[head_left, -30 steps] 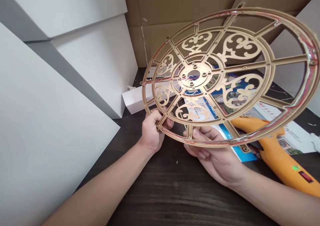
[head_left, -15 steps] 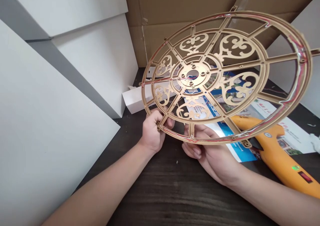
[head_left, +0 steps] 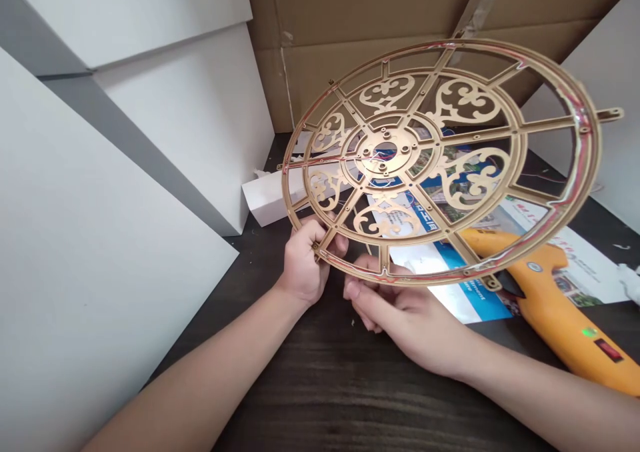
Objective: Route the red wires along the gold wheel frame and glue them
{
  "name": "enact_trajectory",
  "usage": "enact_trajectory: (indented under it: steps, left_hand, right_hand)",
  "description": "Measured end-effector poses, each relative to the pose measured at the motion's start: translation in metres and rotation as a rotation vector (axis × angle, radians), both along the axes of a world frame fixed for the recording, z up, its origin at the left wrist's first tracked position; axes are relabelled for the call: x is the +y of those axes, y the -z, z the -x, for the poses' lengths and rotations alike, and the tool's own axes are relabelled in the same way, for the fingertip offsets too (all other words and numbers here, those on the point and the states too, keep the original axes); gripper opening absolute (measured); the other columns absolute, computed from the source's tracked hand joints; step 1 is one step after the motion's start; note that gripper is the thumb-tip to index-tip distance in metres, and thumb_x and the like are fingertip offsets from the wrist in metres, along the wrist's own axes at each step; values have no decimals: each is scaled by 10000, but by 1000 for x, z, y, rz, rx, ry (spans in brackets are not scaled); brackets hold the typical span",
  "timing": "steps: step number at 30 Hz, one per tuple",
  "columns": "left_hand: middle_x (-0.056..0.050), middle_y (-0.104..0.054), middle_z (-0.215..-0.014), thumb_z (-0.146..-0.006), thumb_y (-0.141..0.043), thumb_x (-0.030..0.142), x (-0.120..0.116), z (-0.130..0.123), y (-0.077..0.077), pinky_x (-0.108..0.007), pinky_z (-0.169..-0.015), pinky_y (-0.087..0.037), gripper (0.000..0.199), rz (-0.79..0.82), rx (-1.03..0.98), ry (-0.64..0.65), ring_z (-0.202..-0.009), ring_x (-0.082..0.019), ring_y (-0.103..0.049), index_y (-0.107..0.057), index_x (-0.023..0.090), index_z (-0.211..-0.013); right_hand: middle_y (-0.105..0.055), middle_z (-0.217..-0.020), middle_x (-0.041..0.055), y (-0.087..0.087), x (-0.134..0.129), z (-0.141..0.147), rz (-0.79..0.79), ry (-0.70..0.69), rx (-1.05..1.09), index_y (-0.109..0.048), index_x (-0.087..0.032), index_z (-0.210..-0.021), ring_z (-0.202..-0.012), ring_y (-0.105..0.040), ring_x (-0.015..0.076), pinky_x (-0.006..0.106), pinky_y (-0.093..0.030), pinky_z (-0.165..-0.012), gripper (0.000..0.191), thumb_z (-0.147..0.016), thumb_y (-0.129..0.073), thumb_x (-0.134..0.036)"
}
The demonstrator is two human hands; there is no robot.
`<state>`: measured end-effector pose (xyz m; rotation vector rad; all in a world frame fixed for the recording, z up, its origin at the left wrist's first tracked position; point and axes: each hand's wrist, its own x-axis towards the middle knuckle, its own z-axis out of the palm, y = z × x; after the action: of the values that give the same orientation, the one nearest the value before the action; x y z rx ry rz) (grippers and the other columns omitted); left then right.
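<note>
My left hand [head_left: 305,265] is closed on the near-left rim of a round gold openwork frame [head_left: 397,164], which is held tilted above the table. The frame has spokes, heart-shaped scrollwork and a hub with a central hole. Red and white wires run along its outer ring, with clear, shiny glue-like patches in places. Under the near rim, my right hand [head_left: 407,329] has its fingers pinched together. A thin pale strand comes down close to these fingers, but the rim partly covers them and I cannot make out what they hold.
An orange glue gun [head_left: 565,305] with a green light lies at the right on printed leaflets [head_left: 493,307]. White boxes [head_left: 175,119] stand at the left, cardboard [head_left: 340,19] behind. A small white box [head_left: 270,199] lies beyond the frame on the dark table [head_left: 310,385].
My right hand has shifted left and turned, its thumb now pressed toward the fingertips. The frame's far right side has dipped and moved left slightly, while my left hand keeps its grip.
</note>
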<state>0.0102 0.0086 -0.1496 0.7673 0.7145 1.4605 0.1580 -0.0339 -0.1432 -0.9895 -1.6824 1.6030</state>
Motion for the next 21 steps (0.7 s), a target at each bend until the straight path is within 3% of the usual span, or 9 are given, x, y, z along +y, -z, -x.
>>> enact_trajectory:
  steps: [8,12,21]
  left_hand:
    - [-19,-438,-519,-654,-474,148,3,1,2,-236,-472,-302,239,3,-1,-5,-462,-89,-343,-611,152,-458]
    - [-20,-439,-519,-651,-466,153,3,1,2,-234,-478,-317,226,24,3,8,-461,-88,-341,-591,151,-463]
    - [-10,-398,-487,-663,-465,157,3,0,0,-233,-464,-303,233,51,-10,-8,-442,-86,-309,-585,151,-464]
  right_hand:
    - [-528,-674,-47,-4,-7,2,-339,-357,-206,-543,-202,-781,-614,-470,95,240,-359,-575,120,-884,-589,-161]
    - [-538,-664,-49,-5,-7,1,-419,-383,-228,-562,-196,-780,-642,-487,100,246,-358,-602,103,-859,-611,-152]
    - [-533,-673,-45,-3,-8,2,-403,-357,-219,-569,-192,-790,-627,-483,92,244,-366,-608,92,-864,-609,-156]
